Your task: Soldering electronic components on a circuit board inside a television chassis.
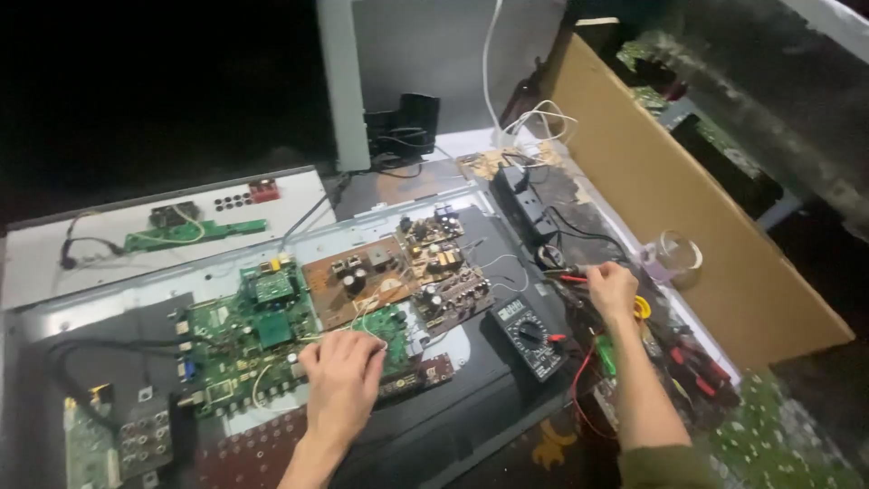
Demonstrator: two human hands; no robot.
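Television chassis, back cover removed, lies flat across the bench and fills the left and centre of the view; it is the largest item shown. Cardboard sheet, brown, leans at an angle along the right side. White panel, lying behind the chassis at upper left, carries a narrow green strip board. Green main board sits in the middle of the chassis, with a small green daughter board near its top edge. Brown power board, populated with dark capacitors and coils, lies just to the right of the green main board. Black power strip rests behind the power board, with white cables looped beyond it. Multimeter, black with a rotary dial, lies on the dark surface between the two hands; red and black leads run from it toward the right. Left hand rests on the lower right corner of the green main board, fingers curled together over thin white wires; whether they pinch a wire cannot be told. Right hand, well apart from the left, is closed around a red probe whose tip points left toward the power strip. Clear glass jar stands just beside the right hand.
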